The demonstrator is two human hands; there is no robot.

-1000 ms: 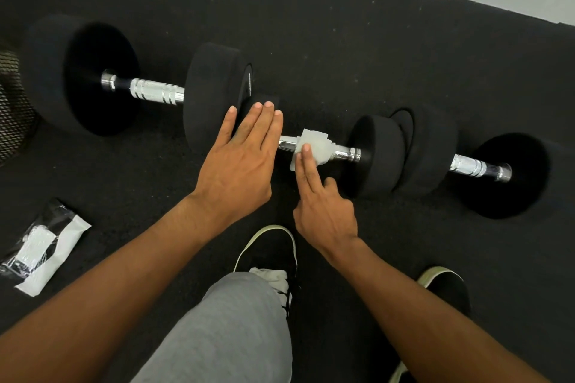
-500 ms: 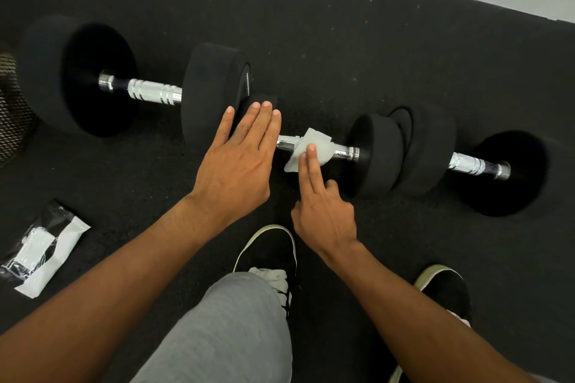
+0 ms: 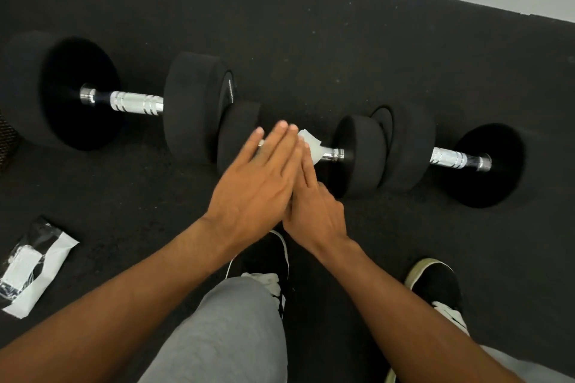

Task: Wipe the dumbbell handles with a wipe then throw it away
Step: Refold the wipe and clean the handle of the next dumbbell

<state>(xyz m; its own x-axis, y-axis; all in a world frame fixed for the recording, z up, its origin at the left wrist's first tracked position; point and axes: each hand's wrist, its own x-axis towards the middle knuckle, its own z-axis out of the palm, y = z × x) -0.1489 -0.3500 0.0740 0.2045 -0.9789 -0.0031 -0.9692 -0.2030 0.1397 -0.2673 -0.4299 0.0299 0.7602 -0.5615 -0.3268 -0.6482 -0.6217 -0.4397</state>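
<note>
White wipe point(image 3: 309, 141): draped over the middle handle point(image 3: 329, 155); only its far corner shows past the fingers.
Grip R: right hand point(image 3: 314, 205) has straight fingers pressed on the wipe, pinning it to the bar. Thumb hidden, so can't tell if it hooks under.
Grip L: left hand point(image 3: 258, 183) is flat, fingers straight & together, holding nothing, laid over the right fingers and the bar's left part. Prob. adds pressure or stops the small weight rolling. It's blurred, so contact unsure.
Row: dumbbells lie end to end on the black rubber floor point(image 3: 311, 40), bars in one line, so one wipe can go bar to bar w/o moving them.
Packet point(image 3: 34, 264): flat on the floor, well apart to the left, prob. left within reach.
Step (guess): mid-wipe on the middle bar; binning not yet done.
Count: dumbbells 3; bare bars 2, left handle point(image 3: 137, 102) & right handle point(image 3: 449, 158); wipe 1; packet 1; hands 2; shoes point(image 3: 435, 286) 2.
</note>
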